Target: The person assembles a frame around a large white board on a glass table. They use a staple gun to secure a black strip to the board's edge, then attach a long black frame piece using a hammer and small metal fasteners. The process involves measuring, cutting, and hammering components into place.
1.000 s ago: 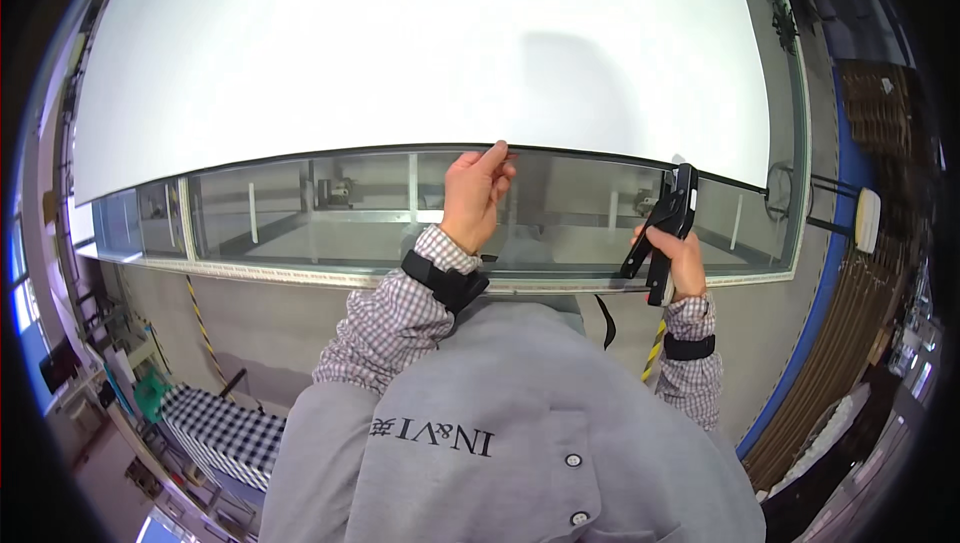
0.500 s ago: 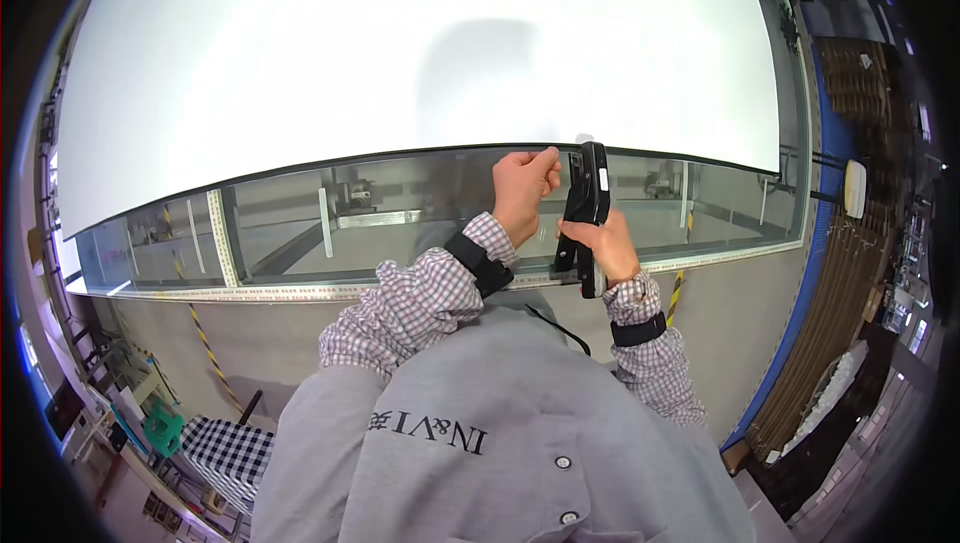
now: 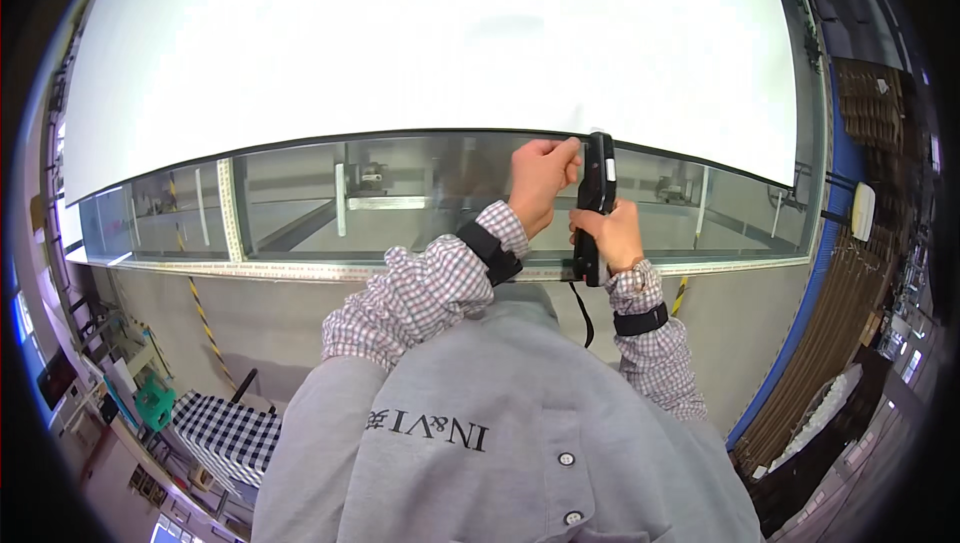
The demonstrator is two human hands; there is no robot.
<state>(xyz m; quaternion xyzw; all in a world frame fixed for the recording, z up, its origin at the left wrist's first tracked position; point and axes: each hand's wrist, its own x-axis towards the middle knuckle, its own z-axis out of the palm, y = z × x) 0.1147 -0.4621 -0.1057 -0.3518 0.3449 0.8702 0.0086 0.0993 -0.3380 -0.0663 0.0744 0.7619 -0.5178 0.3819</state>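
1. left hand (image 3: 541, 175) pinching the near dark edge of the white sheet (image 3: 430, 43).
2. right hand (image 3: 612, 234) clenched around a black clamp tool (image 3: 594, 205), upright at that edge, touching the left fingers.

A black handheld clamp tool (image 3: 594, 205) with a small white patch near its top stands nearly upright against the dark near edge of a large white sheet (image 3: 430, 43) lying flat over a glass-sided frame, a thin black cord hanging below it.
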